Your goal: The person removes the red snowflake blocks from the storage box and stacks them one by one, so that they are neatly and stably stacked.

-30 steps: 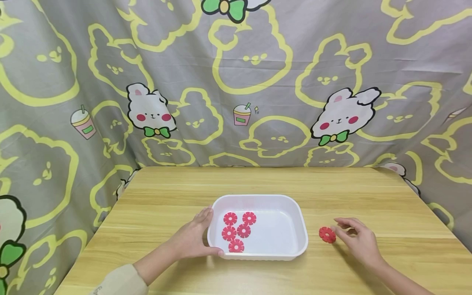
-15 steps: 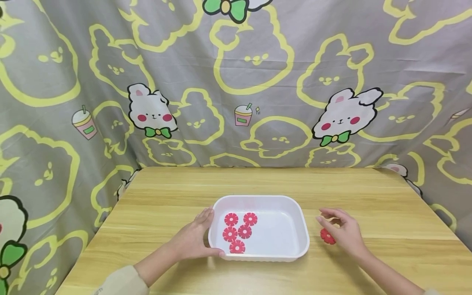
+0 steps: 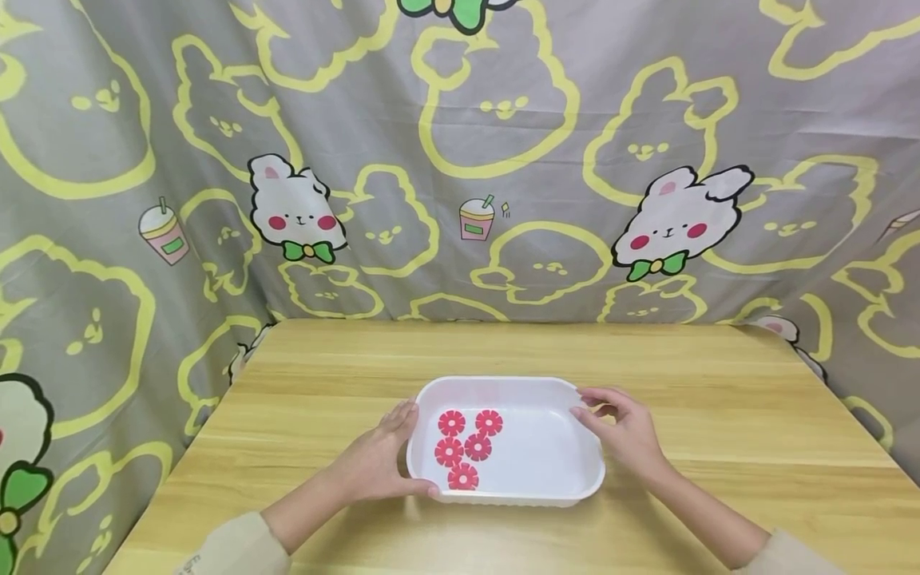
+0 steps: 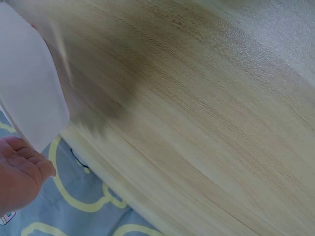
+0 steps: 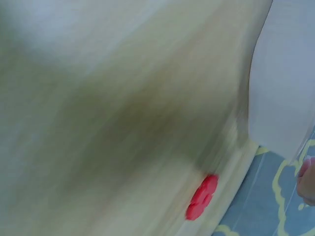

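Observation:
A white plastic tray (image 3: 532,495) sits on the table with several red notched toy discs (image 3: 449,452) lying flat in its left half. My left hand (image 3: 377,463) grips its left end, thumb on the front rim and fingers along the left side. At the right end, my right hand (image 3: 621,427) holds the rim, thumb over the inside and fingers at the back right corner. One more red disc (image 5: 202,197) lies on the table in the right wrist view, outside the tray. In the head view it is hidden behind the right hand.
The wood-grain table (image 3: 345,359) extends around the tray. Behind and beside it hangs a grey curtain (image 3: 395,120) with yellow outlines and printed rabbits. In the left wrist view the table edge (image 4: 113,189) borders the curtain.
My right hand has left the loose red disc on the table and moved left to the tray's right rim. The left hand stays on the tray.

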A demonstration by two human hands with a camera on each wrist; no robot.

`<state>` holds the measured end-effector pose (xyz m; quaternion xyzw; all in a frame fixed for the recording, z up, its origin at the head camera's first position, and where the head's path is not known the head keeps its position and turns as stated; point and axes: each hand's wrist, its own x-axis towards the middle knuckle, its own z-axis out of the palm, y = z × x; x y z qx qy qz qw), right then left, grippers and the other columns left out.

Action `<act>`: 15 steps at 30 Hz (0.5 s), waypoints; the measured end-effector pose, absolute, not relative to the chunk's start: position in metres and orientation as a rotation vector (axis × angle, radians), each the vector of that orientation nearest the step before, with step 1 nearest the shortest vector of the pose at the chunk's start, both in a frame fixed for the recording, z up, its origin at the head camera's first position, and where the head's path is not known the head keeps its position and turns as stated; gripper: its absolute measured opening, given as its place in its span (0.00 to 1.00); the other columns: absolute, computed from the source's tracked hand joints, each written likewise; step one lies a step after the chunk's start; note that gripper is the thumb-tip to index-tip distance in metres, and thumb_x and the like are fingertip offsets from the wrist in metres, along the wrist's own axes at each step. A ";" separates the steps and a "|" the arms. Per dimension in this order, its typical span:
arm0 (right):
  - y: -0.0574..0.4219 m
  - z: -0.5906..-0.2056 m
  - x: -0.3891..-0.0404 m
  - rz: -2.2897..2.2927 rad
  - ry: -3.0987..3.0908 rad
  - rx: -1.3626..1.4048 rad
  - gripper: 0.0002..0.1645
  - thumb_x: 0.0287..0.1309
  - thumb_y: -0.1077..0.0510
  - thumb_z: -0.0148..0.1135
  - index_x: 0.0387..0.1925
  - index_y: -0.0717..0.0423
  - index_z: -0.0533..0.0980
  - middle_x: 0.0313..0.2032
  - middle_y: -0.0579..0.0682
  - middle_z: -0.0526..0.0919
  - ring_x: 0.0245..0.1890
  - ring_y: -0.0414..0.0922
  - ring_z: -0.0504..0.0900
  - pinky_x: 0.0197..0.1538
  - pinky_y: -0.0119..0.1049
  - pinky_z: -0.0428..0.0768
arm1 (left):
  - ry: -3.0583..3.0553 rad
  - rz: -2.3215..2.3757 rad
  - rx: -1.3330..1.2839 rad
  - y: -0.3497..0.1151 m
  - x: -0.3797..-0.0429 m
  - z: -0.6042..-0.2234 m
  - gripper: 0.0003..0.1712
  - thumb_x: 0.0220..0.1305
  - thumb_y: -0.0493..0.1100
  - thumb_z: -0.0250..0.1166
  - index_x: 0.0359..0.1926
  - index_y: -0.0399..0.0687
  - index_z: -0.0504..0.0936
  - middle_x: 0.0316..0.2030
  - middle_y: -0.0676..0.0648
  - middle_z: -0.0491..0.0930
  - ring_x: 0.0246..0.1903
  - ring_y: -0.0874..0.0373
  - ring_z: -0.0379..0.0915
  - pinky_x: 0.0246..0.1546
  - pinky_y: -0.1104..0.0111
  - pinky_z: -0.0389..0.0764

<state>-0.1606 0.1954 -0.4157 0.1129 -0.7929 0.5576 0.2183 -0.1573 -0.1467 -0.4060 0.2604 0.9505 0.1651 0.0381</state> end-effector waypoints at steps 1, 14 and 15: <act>0.193 -0.415 -0.162 1.547 -2.194 0.323 0.14 0.42 0.74 0.67 0.36 0.74 0.79 0.32 0.29 0.79 0.32 0.27 0.76 0.34 0.18 0.76 | 2.917 0.509 0.796 -0.147 -0.157 -0.405 0.67 0.38 0.74 0.66 0.67 0.29 0.56 0.67 0.31 0.54 0.67 0.37 0.52 0.61 0.48 0.66; 0.155 -0.417 -0.176 1.538 -2.364 0.370 0.17 0.42 0.68 0.71 0.39 0.69 0.80 0.33 0.61 0.81 0.32 0.36 0.77 0.35 0.26 0.80 | 2.916 0.519 0.776 -0.146 -0.157 -0.405 0.67 0.38 0.75 0.66 0.67 0.31 0.56 0.68 0.32 0.54 0.67 0.38 0.52 0.60 0.47 0.67; 0.153 -0.419 -0.177 1.534 -2.386 0.370 0.18 0.42 0.67 0.71 0.39 0.68 0.80 0.33 0.61 0.81 0.32 0.36 0.77 0.35 0.26 0.80 | 2.918 0.516 0.777 -0.146 -0.157 -0.405 0.67 0.38 0.75 0.66 0.67 0.31 0.56 0.68 0.32 0.54 0.67 0.38 0.52 0.61 0.47 0.67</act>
